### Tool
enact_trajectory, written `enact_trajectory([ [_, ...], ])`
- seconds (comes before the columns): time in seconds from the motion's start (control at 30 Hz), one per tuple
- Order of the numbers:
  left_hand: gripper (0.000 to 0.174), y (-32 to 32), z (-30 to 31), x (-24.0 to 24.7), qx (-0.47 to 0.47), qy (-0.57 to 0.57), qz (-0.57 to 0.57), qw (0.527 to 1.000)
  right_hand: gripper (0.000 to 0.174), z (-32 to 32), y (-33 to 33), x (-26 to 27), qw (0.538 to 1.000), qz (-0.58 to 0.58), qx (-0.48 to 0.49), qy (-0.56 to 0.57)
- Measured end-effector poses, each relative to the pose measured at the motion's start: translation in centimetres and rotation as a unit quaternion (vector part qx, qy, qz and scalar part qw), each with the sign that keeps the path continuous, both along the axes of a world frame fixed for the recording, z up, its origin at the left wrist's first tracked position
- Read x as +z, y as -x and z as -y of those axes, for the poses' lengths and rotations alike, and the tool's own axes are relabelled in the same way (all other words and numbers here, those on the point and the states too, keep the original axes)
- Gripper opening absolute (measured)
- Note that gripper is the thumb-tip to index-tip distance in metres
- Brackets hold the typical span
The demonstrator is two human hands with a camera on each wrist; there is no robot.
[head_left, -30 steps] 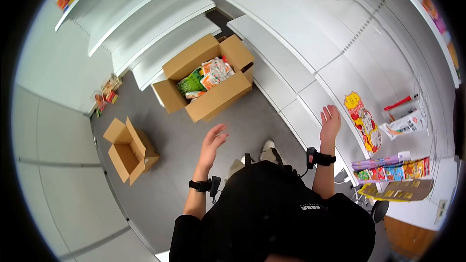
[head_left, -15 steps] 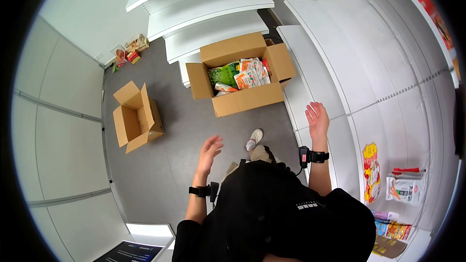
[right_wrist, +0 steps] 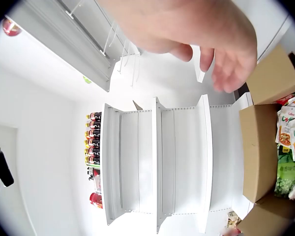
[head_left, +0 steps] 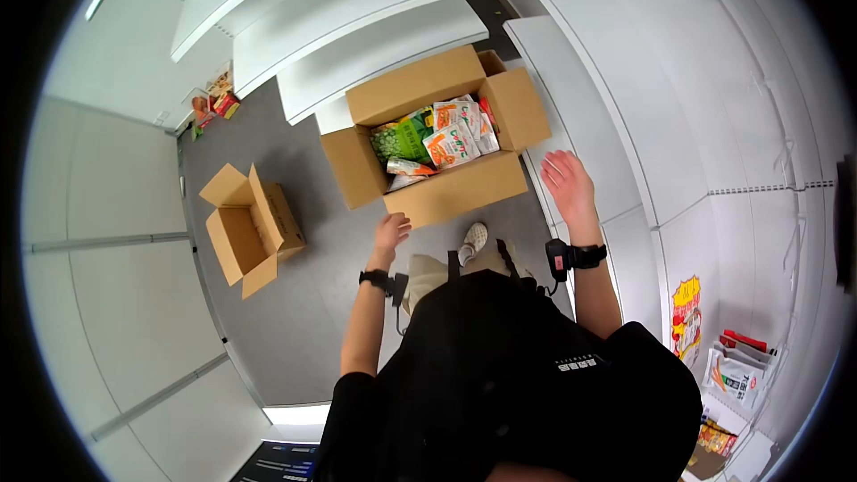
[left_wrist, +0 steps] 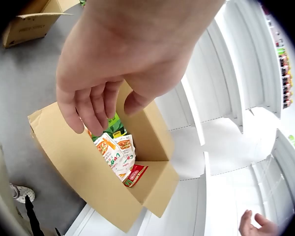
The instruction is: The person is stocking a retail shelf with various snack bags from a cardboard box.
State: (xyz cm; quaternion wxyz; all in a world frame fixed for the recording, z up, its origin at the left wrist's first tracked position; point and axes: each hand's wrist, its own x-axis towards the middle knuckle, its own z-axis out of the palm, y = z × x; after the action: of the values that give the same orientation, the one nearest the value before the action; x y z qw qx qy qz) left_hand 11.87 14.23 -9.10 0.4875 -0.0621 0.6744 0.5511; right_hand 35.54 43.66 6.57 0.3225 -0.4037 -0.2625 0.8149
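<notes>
A large open cardboard box (head_left: 455, 192) stands on the floor ahead of me, its flaps spread outward. Inside lie a green snack bag (head_left: 402, 138) and several white-and-orange snack bags (head_left: 451, 145), with a red packet (left_wrist: 135, 175) at one end in the left wrist view. My left hand (head_left: 391, 232) hovers by the box's near left flap, fingers loosely bent and holding nothing. Off the box's right end is my right hand (head_left: 569, 186), fingers extended, nothing in it. In the right wrist view that hand (right_wrist: 196, 39) appears above the shelves, beside the box.
A smaller open box (head_left: 254, 232) stands on the floor to the left. White shelves (head_left: 375, 54) rise behind the large box, and more shelving (head_left: 616, 125) runs along the right. Some packages (head_left: 214, 107) lie by the far left wall. Bottles (right_wrist: 93, 137) line one upper shelf.
The person has stepped nearer the large box, which now sits closer to both hands. The left hand has moved forward to its near flap, and the right hand has come up beside its right end.
</notes>
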Motion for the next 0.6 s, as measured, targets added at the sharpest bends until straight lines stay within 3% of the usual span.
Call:
enact_trajectory([
  [0.23,0.038,7.2,-3.9,-6.1,-0.107,0.126,-0.029,0.986,0.026,0.4,1.3,-1.6,0.992,-0.033,-0.027,0.117],
  [0.43,0.04,12.1,-8.4,-9.6,-0.152,0.152,-0.006,0.977,0.024,1.6,-0.5,-4.0,0.975,0.001,-0.135,0.175],
  [0.47,0.029,12.6,-8.9,-10.0,-0.149,0.151,-0.032,0.977,0.023,2.0,-0.5,-4.0,0.97,0.01,-0.158,0.185],
  [0.6,0.024,15.8,-9.9,-13.8,-0.181,0.166,-0.039,0.969,0.024,3.5,0.8,-3.5,0.955,0.028,-0.233,0.184],
])
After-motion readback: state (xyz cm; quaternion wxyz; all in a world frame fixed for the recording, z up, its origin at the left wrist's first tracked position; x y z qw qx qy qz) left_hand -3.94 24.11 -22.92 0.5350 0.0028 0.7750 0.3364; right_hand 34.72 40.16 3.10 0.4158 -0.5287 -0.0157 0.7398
